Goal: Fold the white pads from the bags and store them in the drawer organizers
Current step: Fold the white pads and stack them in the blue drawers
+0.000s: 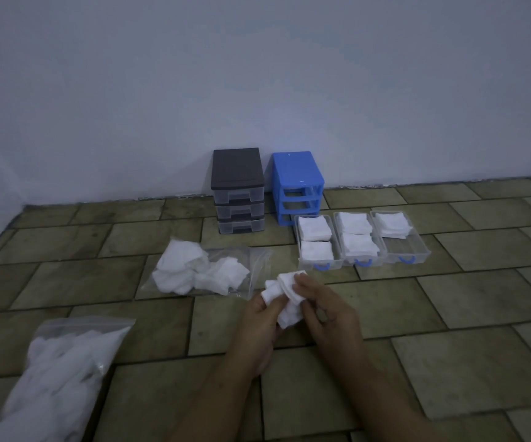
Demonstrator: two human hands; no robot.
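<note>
Both hands are holding one white pad above the tiled floor.

The left hand and right hand are pinching the pad between them, near the open bag and the three clear drawers lying beside the blue organizer.

Both forearms bare, no sleeves; right grip perhaps wears a ring.
</note>
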